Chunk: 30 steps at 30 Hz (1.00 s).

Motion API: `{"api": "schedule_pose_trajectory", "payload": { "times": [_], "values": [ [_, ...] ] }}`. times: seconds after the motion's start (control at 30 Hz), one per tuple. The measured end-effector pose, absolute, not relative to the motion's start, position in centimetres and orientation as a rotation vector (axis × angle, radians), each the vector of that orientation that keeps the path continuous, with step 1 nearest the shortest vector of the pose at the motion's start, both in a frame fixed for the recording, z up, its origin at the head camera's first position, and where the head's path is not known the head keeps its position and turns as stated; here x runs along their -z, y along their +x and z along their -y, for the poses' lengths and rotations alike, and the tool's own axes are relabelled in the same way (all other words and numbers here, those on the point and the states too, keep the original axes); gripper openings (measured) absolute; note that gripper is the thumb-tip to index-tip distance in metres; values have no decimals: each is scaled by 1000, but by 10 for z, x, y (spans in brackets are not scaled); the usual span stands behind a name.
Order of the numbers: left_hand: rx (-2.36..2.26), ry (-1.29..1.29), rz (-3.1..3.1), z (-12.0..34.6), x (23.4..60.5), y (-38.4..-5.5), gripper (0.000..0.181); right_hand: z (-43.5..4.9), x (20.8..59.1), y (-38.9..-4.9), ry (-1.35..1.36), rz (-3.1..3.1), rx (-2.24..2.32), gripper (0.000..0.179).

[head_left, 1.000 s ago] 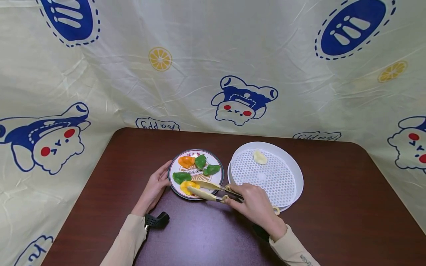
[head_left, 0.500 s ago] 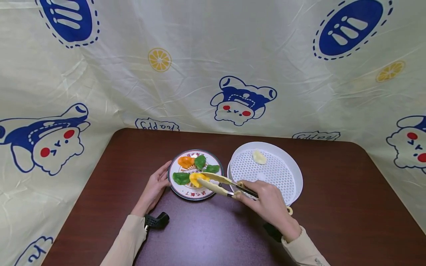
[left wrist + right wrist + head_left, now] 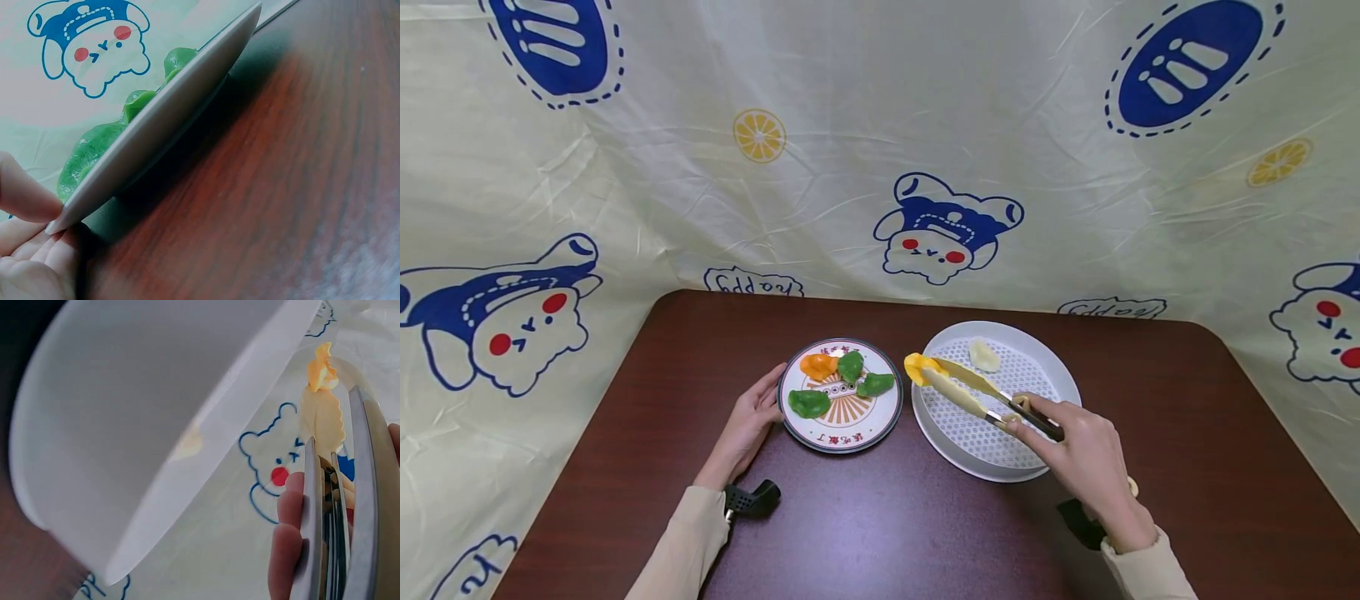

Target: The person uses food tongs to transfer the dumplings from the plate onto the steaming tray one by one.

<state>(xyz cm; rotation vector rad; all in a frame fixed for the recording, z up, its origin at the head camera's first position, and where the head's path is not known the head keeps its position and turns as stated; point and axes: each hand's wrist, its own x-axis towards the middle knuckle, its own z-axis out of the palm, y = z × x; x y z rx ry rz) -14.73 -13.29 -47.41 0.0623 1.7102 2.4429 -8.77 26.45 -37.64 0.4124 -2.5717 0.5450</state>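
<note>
My left hand (image 3: 752,417) pinches the left rim of a round white plate (image 3: 883,417), thumb above and fingers below in the left wrist view. On the plate lie an orange dumpling (image 3: 818,366) and three green dumplings (image 3: 808,404). My right hand (image 3: 1090,450) grips cream-tipped tongs (image 3: 958,395), which pinch a yellow dumpling (image 3: 917,367) at their tips. That dumpling hangs over the left rim of a round white steamer tray (image 3: 1066,367) with a perforated bottom. Toward the tray's back lies one pale dumpling (image 3: 983,356).
Both dishes stand side by side on a dark brown wooden table (image 3: 865,533), with a narrow gap between them. Behind the table hangs a pale sheet (image 3: 835,217) printed with blue cartoon figures. A black wrist device (image 3: 756,500) sits at my left wrist.
My right hand has moved right, and the tongs have lifted the yellow dumpling off the plate, across to the steamer tray's left rim. My left hand and the plate have stayed in place.
</note>
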Motion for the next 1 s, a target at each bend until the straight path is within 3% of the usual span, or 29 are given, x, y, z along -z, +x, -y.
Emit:
{"api": "schedule_pose_trajectory", "payload": {
  "times": [1.0],
  "values": [
    [-2427,35,-1716,134,475,-147,78,-290,402,-109,205,2747,-485,40]
  ]
}}
